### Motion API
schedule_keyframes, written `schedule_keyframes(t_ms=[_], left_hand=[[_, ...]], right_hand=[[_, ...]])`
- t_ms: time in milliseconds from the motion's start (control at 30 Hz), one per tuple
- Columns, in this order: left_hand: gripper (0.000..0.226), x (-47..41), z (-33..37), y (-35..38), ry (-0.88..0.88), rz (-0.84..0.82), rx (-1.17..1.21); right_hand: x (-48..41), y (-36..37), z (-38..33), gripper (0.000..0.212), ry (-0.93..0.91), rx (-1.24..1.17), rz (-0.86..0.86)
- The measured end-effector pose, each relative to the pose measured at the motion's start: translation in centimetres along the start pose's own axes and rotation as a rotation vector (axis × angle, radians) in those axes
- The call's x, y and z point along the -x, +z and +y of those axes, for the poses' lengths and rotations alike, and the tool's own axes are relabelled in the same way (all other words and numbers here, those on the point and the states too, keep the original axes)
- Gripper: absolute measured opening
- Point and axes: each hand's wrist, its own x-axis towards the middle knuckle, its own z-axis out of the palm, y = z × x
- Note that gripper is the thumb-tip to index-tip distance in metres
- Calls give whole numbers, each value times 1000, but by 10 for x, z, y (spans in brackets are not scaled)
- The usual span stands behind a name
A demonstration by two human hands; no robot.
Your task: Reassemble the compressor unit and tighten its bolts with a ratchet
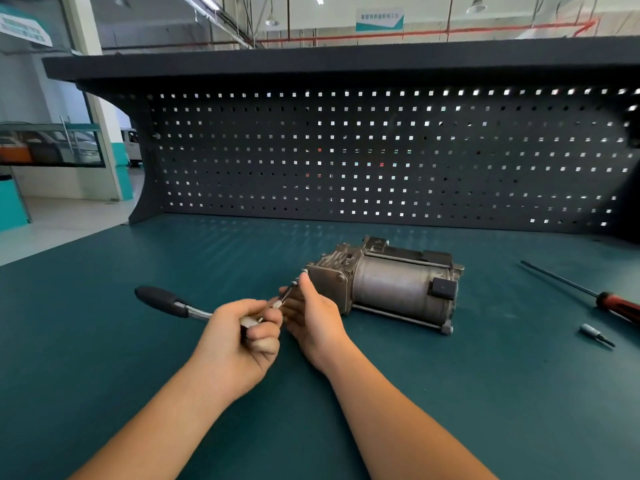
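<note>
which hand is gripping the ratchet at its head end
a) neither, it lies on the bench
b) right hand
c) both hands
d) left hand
d) The left hand is closed around the head end of the ratchet, whose black handle sticks out to the left, while the right hand steadies the extension bit at the compressor.
</note>
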Motion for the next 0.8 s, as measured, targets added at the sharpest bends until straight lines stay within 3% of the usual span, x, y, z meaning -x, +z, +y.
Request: schedule_keyframes(t_ms=[100, 167, 233, 267, 300, 367, 433, 533, 600, 700, 800], left_hand=[[26, -1, 11, 0, 175, 75, -598], [40, 3, 9, 0, 391, 106, -1273], [38, 4, -1, 1, 592, 177, -2061], [53, 1, -9, -1, 712, 227, -2325], [67, -4, -16, -4, 763, 231, -2463], [74, -9, -17, -5, 766, 232, -2544], [69, -12, -6, -7, 809, 226, -2477], [47, -9, -3, -17, 816, 76, -1882], [34, -10, -7, -22, 658, 0, -1527], [20, -13, -4, -23, 423, 22, -1008], [29, -14, 5, -20, 182, 70, -388]], right_hand=[[-2, -2, -1, 30, 35, -54, 0], [-3, -2, 0, 26, 49, -56, -19], [-4, -3, 1, 26, 56, -63, -28], [-5, -3, 2, 26, 57, -65, -34], [-5, -4, 2, 26, 58, -63, -38], [-5, -5, 3, 24, 57, -56, -45], [-6, -4, 3, 22, 38, -45, -37], [-8, -3, 6, 19, 2, -53, -14], [-8, -3, 7, 18, -6, -56, -33], [-6, -3, 4, 20, 12, -51, -39], [-4, 0, 1, 25, 20, -50, -51]])
